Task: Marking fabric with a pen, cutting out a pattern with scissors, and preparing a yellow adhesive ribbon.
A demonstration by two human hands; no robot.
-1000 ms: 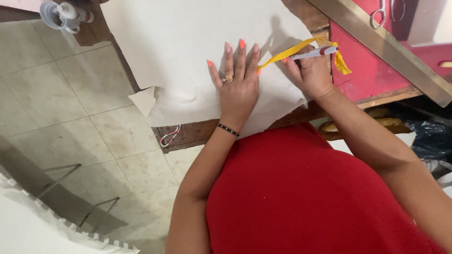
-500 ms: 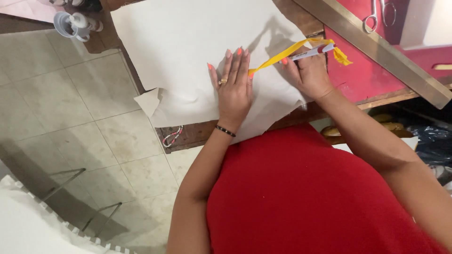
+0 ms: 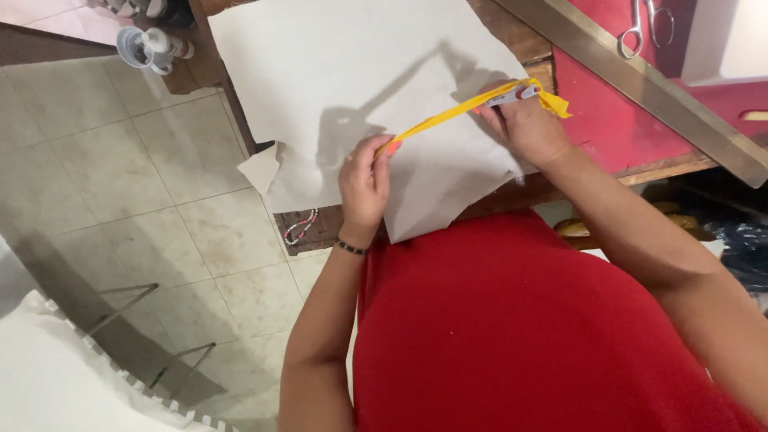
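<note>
Your left hand and right hand each pinched the yellow tape measure, fingers closed, stretching it taut across the paper to lie straight.

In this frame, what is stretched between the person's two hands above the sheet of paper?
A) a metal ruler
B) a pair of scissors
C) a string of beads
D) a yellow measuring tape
D: the yellow measuring tape runs taut from the left hand to the right hand over the white paper; the scissors and the metal ruler lie untouched on the table.
</note>
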